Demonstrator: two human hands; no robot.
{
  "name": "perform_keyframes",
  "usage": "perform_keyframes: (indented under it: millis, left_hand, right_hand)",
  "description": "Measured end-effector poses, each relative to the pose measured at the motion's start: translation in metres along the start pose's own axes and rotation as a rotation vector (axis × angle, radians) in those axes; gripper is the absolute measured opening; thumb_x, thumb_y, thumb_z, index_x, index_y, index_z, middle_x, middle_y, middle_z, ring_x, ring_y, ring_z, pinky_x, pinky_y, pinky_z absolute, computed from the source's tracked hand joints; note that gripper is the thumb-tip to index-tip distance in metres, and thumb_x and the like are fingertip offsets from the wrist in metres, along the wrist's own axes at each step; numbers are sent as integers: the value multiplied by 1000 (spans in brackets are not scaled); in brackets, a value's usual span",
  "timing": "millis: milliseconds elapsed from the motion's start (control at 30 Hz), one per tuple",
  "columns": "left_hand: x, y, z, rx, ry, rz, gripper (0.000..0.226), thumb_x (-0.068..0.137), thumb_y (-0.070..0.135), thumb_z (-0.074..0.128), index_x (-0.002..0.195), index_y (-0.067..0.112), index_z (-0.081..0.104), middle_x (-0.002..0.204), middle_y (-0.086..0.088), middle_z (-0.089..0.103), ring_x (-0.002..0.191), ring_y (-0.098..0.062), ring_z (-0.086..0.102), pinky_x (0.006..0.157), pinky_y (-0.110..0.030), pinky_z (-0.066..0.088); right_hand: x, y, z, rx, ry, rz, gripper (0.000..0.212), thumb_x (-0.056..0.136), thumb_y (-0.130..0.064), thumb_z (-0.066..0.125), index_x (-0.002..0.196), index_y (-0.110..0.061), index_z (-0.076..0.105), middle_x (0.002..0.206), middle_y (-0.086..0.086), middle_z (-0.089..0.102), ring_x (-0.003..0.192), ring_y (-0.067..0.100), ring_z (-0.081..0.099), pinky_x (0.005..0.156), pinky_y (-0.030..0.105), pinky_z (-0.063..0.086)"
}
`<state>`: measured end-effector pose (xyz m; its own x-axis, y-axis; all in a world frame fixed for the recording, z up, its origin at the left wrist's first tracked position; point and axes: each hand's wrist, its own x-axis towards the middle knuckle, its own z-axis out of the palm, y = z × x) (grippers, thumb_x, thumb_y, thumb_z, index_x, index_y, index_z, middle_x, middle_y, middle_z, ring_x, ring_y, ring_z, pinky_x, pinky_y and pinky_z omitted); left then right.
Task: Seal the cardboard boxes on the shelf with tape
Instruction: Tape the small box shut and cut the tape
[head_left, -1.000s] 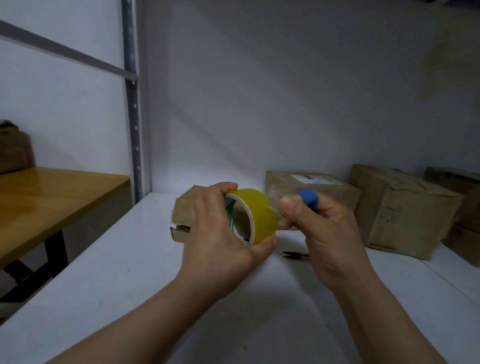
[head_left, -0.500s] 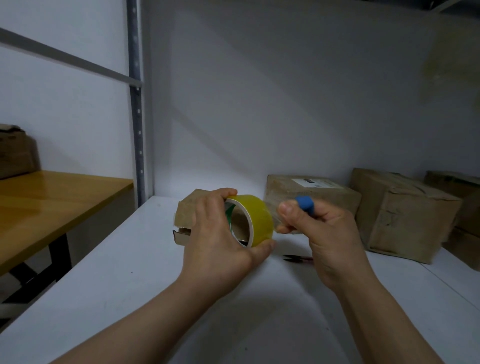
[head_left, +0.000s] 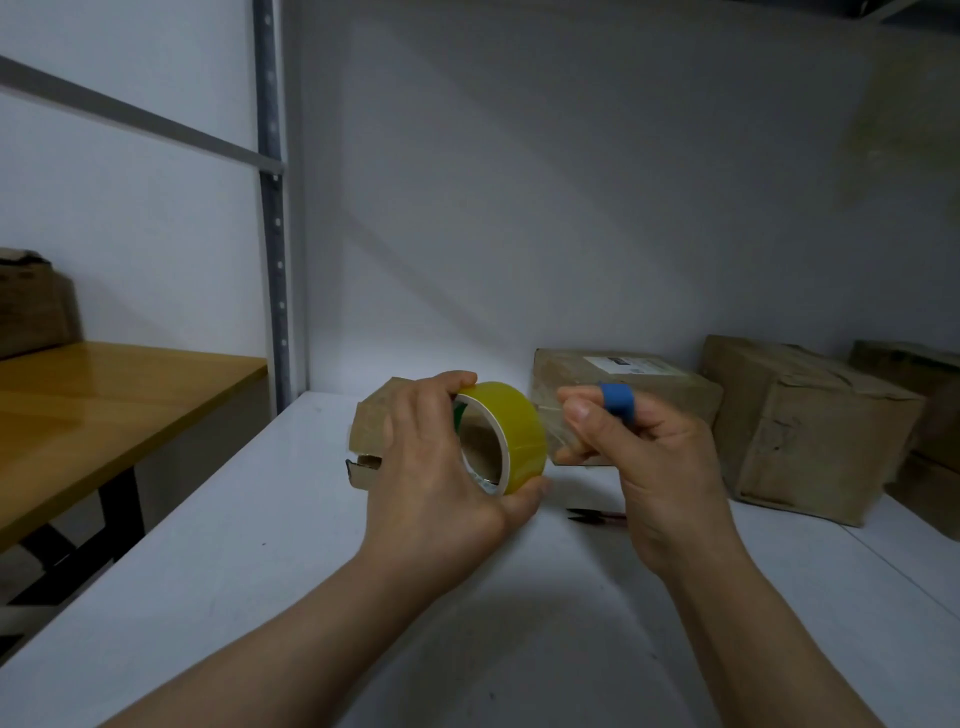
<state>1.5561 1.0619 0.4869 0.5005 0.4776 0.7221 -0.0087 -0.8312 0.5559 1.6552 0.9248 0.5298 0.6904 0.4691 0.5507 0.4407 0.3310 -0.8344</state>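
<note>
Tape roll: a yellow-tinted roll of clear packing tape on a white cardboard core (head_left: 511, 436), held in the air above the front half of the white shelf board (head_left: 249, 561). The core's open end faces the camera.
Left hand: the left hand (head_left: 441, 467) grips the roll, fingers curled over the top and thumb tucked under the lower rim.
Right hand: the right hand (head_left: 654, 462), just right of the roll, is closed in a narrow pinch. It wears a blue band on the forefinger (head_left: 615, 399).
Free end: a short, nearly clear strip of tape (head_left: 551, 434) seems to run from the roll to that pinch. It is faint, so its edge is hard to trace.
Relation that matters: the strip's long axis runs left to right between the hands. More length comes off only as the right hand draws away to the right while the left steadies the roll.
Nearest box: a small brown cardboard box with a loose flap (head_left: 370, 426) stands behind the left hand, toward the shelf's back left corner. It looks unsealed.
Other boxes: a flat brown box with a white label (head_left: 623, 371) and a larger creased brown box (head_left: 800, 431) stand along the back edge to the right.
Cutter: small dark snips (head_left: 592, 515) lie on the shelf below the right hand.
</note>
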Motion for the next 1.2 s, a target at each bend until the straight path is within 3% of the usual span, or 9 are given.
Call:
perform_keyframes:
  millis: [233,400,533,633,733,833,1000,1100,1200]
  left_hand:
    - [-2,3,2,11,61,119,98,57,49,91,133,34,30,119,22,26,110,3,34,82,-8,34]
    - [-1,4,-1,-37,114,174,94,60,58,81,135,28,33,119,24,25,113,-3,38,89,-17,42]
    - [0,0,-1,-54,108,115,94,59,57,83,135,31,33,124,20,28,117,-3,38,91,-12,37]
    - [3,-4,2,-59,65,8,96,59,49,90,134,34,32,122,19,27,115,1,34,87,-6,30]
    - [4,-8,5,-102,55,-60,95,58,48,91,130,38,31,123,18,29,116,1,34,92,-8,34]
    - [7,-9,2,-249,68,-178,97,54,61,87,130,43,29,129,13,35,123,-9,42,102,-31,46]
    - [7,2,0,-476,-92,-219,99,54,74,78,134,32,36,117,23,47,104,15,54,77,-10,51]
    - [7,-5,2,-457,-178,-150,112,57,93,60,147,33,29,139,11,46,122,-5,55,94,-32,55]
    - [19,-6,-3,-327,-113,-115,82,85,78,36,155,37,20,147,18,35,136,-6,40,109,-27,37]
  right_hand:
    - [0,8,2,93,18,50,12,80,-18,72,91,-19,77,76,-1,72,59,11,62,59,23,55]
    - [2,14,7,167,-34,163,25,75,-25,75,99,-17,78,77,6,68,61,13,61,65,29,54]
    - [4,12,8,255,-37,266,50,72,-25,74,121,-23,66,75,2,68,61,12,64,71,30,55]
    - [8,13,5,323,16,360,55,73,-31,71,126,-20,59,98,3,77,73,17,72,82,40,53]
    - [10,14,-2,221,25,409,45,78,-41,70,120,-24,66,113,1,75,100,17,72,95,45,51]
    - [7,11,-8,31,-143,394,48,69,-53,73,107,-24,76,113,-6,74,110,9,66,96,41,48]
    - [3,15,-3,76,-359,313,34,80,-29,71,107,-10,74,107,10,76,103,24,71,92,35,54]
    - [2,9,-4,217,-373,182,20,73,-17,73,92,-18,76,93,8,77,87,18,73,78,25,57]
    - [6,6,-12,102,-234,50,18,80,-11,70,96,-18,71,87,1,75,83,15,69,79,26,56]
